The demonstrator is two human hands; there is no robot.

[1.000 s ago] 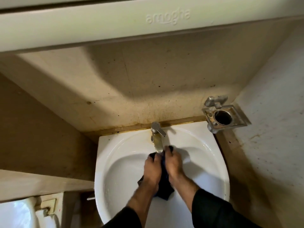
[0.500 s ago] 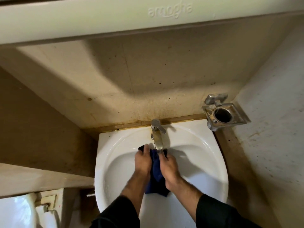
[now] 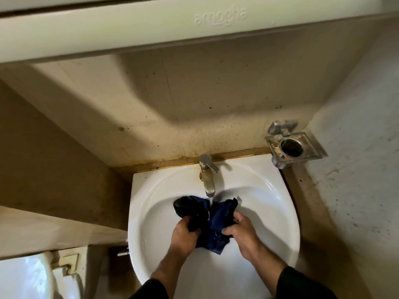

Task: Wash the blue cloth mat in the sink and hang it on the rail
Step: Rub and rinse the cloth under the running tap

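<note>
The white sink (image 3: 280, 212) fills the lower middle of the frame, set against a stained beige wall (image 3: 194, 100), with a cabinet edge (image 3: 151, 24) across the top. Inside the basin lies the blue cloth mat (image 3: 216, 221), bunched and wet, directly below the tap (image 3: 207, 178). A second ago it was squeezed into a narrow wad between both hands; now it is pulled open wider across the bowl, and a thin stream of water falls from the spout onto its middle. That suggests the washing is in its rinsing or scrubbing stage, with wringing and hanging not yet begun.

The left hand (image 3: 183, 236) grips the dark left fold, fingers curled around it. The right hand (image 3: 241, 231) pinches the right edge, fingers bent into the cloth. They have moved apart since the earlier frames.

At the right of the frame a metal holder (image 3: 291, 143) sits on the wall beside the sink.

No rail is in view. The fingertips of both hands are buried in the fabric, and the drain is hidden under the mat. The lower left holds a white fixture (image 3: 23, 277), cut off by the frame.
</note>
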